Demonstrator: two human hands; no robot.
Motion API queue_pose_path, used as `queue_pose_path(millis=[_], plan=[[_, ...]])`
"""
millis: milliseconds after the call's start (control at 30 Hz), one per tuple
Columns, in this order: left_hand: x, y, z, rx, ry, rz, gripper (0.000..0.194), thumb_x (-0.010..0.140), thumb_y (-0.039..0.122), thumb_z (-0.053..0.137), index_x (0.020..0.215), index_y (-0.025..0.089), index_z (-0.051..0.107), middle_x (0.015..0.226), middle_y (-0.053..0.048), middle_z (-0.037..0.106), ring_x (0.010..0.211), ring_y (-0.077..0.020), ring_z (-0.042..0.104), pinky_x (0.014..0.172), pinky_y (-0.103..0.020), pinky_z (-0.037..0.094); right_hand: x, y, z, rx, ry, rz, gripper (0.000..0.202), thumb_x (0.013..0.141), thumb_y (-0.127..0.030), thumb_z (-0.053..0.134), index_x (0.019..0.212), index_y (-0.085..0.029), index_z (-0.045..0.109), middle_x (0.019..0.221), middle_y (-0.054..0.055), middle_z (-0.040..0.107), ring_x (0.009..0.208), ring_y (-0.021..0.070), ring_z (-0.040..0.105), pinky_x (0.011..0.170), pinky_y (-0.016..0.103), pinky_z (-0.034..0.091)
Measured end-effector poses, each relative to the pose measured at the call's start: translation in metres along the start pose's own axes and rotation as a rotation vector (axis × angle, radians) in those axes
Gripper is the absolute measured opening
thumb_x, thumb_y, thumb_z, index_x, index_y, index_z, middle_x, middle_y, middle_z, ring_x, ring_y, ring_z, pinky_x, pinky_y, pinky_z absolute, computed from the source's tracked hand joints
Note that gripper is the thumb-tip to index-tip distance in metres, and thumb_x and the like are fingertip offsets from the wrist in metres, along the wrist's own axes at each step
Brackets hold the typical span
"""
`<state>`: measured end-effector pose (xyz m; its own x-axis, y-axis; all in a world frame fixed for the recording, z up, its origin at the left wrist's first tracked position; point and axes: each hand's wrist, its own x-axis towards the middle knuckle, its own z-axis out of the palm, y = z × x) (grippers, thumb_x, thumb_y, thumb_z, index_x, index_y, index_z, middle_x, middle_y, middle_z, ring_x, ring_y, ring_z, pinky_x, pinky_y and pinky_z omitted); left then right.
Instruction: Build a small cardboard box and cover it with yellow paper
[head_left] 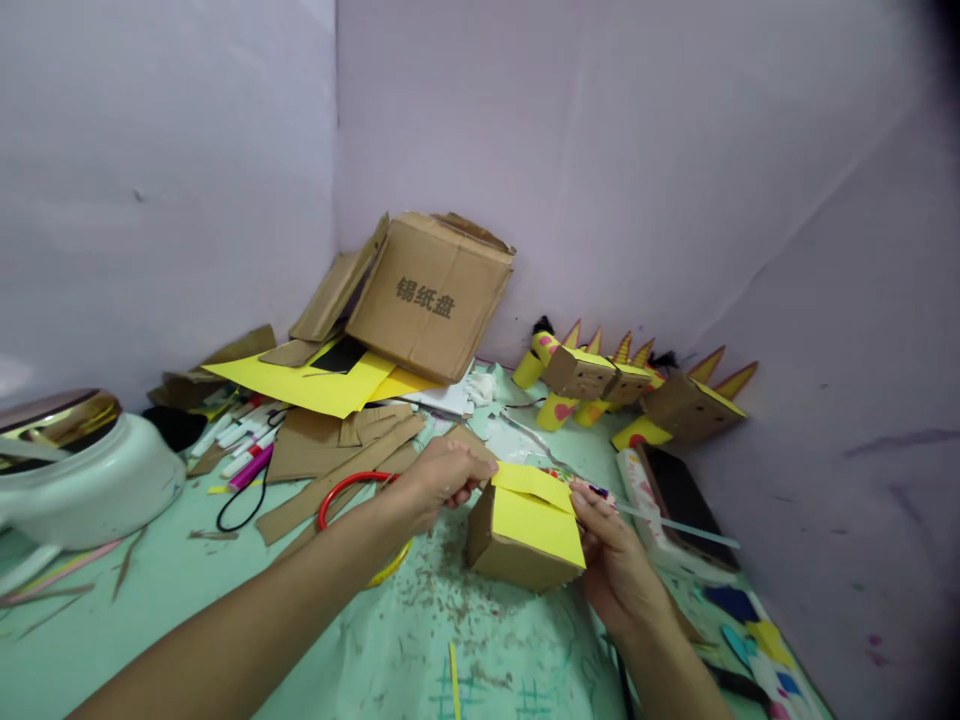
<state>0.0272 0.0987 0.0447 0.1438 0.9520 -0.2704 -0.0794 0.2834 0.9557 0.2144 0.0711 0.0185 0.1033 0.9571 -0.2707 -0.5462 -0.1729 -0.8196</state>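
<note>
A small cardboard box (517, 562) stands on the green tabletop, its upper face covered with yellow paper (536, 525). Along the far edge of that face, a yellow strip (531, 482) is partly raised. My left hand (454, 475) pinches the strip's left end between closed fingers. At the right, my right hand (611, 545) has its thumb and fingers against the strip's right end and the side of the box; some of its fingers are hidden behind the box.
Red-handled scissors (345, 490) and cardboard strips (337, 460) lie left. A large carton (431, 295) leans at the back. Cardboard animal figures (585, 375) line the right wall. A white pot (97, 480) stands far left, a phone-like dark object (686, 500) right.
</note>
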Motion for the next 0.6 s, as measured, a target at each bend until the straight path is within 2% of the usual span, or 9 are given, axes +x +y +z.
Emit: queue_pose_path(millis=[100,200,333,500,600], plan=[[0.006,-0.002,-0.003,-0.006,-0.004,0.004,0.024,0.064,0.022,0.06,0.049,0.018,0.043,0.042,0.006,0.041,0.035,-0.0045,0.031,0.037,-0.021,0.014,0.002,-0.001,-0.003,-0.03,0.06,-0.033,0.031,0.052,-0.022,0.086,0.078,-0.02,0.069,0.074,-0.004,0.073,0.064,0.0104,0.066,0.056,0.015,0.053],[0.012,-0.005,-0.007,-0.006,0.012,0.006,0.025,0.068,0.026,0.059,0.052,0.018,0.043,0.043,0.006,0.043,0.034,-0.0049,0.032,0.036,-0.021,0.015,0.004,-0.003,-0.006,-0.063,0.06,-0.028,0.037,0.049,-0.023,0.087,0.08,-0.02,0.068,0.073,-0.002,0.073,0.058,0.0108,0.065,0.049,0.016,0.051],[0.013,-0.003,-0.009,0.016,0.019,0.006,0.025,0.069,0.024,0.06,0.051,0.018,0.043,0.04,0.007,0.041,0.034,-0.0051,0.034,0.036,-0.02,0.017,0.007,-0.004,-0.01,-0.091,0.078,-0.045,0.044,0.041,-0.024,0.089,0.078,-0.018,0.067,0.065,-0.004,0.07,0.049,0.0087,0.062,0.043,0.013,0.048],[0.006,0.0,-0.004,0.037,0.011,-0.003,0.027,0.066,0.018,0.061,0.047,0.017,0.042,0.039,0.007,0.039,0.035,-0.0043,0.031,0.037,-0.02,0.015,0.006,-0.005,-0.009,-0.114,0.079,-0.038,0.045,0.04,-0.025,0.09,0.078,-0.017,0.067,0.068,-0.002,0.073,0.054,0.011,0.065,0.049,0.016,0.053],[0.004,-0.001,0.002,0.044,0.03,-0.037,0.025,0.064,0.021,0.066,0.048,0.017,0.046,0.04,0.007,0.042,0.035,-0.0046,0.032,0.037,-0.02,0.017,0.006,-0.005,-0.008,-0.114,0.09,-0.036,0.047,0.038,-0.024,0.09,0.078,-0.017,0.067,0.067,-0.002,0.073,0.054,0.0111,0.066,0.05,0.016,0.053]])
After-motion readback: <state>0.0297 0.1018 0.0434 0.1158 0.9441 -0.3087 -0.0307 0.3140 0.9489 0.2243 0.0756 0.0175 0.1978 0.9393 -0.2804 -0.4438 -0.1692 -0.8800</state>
